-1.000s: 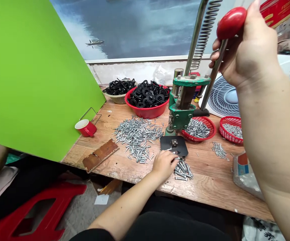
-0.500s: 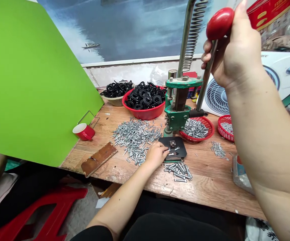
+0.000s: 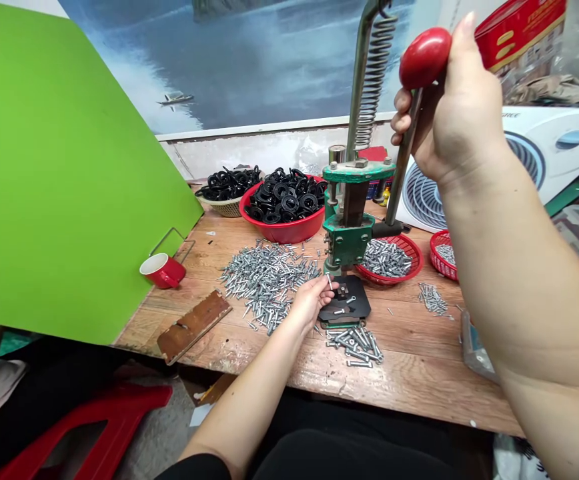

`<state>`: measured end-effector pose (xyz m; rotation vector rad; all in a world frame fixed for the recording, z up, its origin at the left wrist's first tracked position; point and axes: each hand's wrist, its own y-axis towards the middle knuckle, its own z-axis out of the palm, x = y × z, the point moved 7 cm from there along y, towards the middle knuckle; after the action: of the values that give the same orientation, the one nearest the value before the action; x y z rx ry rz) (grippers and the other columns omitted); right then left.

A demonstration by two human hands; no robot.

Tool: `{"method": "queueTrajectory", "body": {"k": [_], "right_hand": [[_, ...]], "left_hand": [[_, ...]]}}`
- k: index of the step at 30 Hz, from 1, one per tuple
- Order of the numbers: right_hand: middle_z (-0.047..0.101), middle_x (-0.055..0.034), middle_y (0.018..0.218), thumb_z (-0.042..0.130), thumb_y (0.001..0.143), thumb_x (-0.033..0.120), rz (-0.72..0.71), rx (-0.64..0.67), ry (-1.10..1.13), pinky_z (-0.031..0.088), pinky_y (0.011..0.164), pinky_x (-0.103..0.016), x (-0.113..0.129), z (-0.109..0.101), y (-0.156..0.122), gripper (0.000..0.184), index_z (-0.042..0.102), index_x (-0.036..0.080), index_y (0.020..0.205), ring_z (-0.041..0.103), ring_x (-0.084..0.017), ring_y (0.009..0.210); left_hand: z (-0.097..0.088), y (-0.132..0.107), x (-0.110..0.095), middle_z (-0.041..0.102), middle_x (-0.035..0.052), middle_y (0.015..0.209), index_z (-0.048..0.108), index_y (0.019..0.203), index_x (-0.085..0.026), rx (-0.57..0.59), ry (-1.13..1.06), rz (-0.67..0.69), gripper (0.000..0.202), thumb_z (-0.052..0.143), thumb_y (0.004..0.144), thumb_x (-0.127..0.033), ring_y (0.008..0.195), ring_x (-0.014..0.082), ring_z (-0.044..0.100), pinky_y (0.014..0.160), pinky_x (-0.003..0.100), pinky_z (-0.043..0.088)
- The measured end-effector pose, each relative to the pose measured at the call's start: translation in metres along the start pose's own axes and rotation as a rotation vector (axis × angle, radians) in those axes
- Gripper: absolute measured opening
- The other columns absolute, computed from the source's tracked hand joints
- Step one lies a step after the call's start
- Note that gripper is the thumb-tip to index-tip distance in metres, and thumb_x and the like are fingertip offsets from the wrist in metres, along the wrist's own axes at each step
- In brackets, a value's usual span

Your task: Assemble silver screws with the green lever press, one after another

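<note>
My right hand (image 3: 452,123) is wrapped round the steel lever just below its red knob (image 3: 423,57), which belongs to the green hand press (image 3: 349,227). My left hand (image 3: 309,300) rests at the left edge of the press's black base plate (image 3: 350,303), fingers pinched on a small metal screw held upright under the press head. A few screws lie loose on the plate. A big heap of silver screws (image 3: 267,273) lies just left of that hand, and a smaller pile of screws (image 3: 357,340) sits in front of the plate.
A red bowl (image 3: 282,230) and a wicker basket (image 3: 224,203) hold black rings. Two red baskets (image 3: 392,257) of screws stand right of the press, by a white fan (image 3: 534,147). A red cup (image 3: 162,270), a brown strip (image 3: 192,323) and a green board (image 3: 59,167) are left.
My left hand moved from the front pile up to the plate's left edge and lifted a screw toward the press head. The right hand stayed on the lever.
</note>
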<state>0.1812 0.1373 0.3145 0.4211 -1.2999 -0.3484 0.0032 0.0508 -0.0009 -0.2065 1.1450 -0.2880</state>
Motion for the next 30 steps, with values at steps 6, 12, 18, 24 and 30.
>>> {"method": "queueTrajectory", "body": {"k": [6,12,18,24,30], "right_hand": [[0.046,-0.0004,0.065,0.018,0.088,0.055,-0.028,0.007,-0.011,0.036,0.048,-0.020,0.002,0.000,-0.002,0.045,0.041,0.017,0.078,0.043,-0.006,0.051],[0.047,-0.0008,0.063,0.033,0.079,0.065,-0.039,0.011,0.011,0.037,0.046,-0.021,-0.001,-0.002,0.001,0.047,0.042,0.020,0.073,0.044,-0.009,0.055],[0.044,-0.0012,0.066,0.027,0.084,0.060,-0.026,0.028,0.014,0.037,0.046,-0.022,0.001,0.000,-0.001,0.043,0.040,0.020,0.075,0.042,-0.007,0.051],[0.044,-0.0035,0.073,0.016,0.083,0.061,0.020,-0.001,-0.092,0.037,0.046,-0.022,-0.003,-0.002,0.002,0.046,0.039,0.022,0.079,0.038,-0.005,0.049],[0.044,-0.0019,0.068,0.017,0.085,0.057,0.003,0.011,-0.045,0.035,0.047,-0.025,-0.003,-0.002,0.002,0.044,0.041,0.022,0.073,0.041,-0.006,0.047]], "left_hand": [[0.006,0.007,0.002,0.067,0.0090,0.088,0.062,0.091,-0.012,0.040,-0.063,-0.009,0.023,0.063,0.074,-0.027,0.055,0.0037,0.055,0.048,0.013,0.042],[0.012,0.013,-0.001,0.067,0.0080,0.088,0.060,0.089,-0.012,0.057,0.155,0.128,0.027,0.062,0.072,-0.034,0.056,0.0052,0.055,0.048,0.015,0.039],[0.017,0.016,0.001,0.068,0.0073,0.083,0.054,0.091,-0.012,0.013,0.331,0.245,0.025,0.059,0.074,-0.030,0.053,0.0072,0.054,0.051,0.019,0.041],[0.019,0.013,0.002,0.067,0.0077,0.090,0.054,0.095,-0.015,0.024,0.493,0.369,0.025,0.053,0.079,-0.033,0.076,0.0156,0.063,0.063,0.024,0.047],[0.026,-0.005,-0.017,0.066,0.0049,0.091,0.060,0.094,-0.019,-0.055,1.073,0.703,0.022,0.047,0.084,-0.034,0.085,0.0180,0.060,0.079,0.031,0.046]]}}
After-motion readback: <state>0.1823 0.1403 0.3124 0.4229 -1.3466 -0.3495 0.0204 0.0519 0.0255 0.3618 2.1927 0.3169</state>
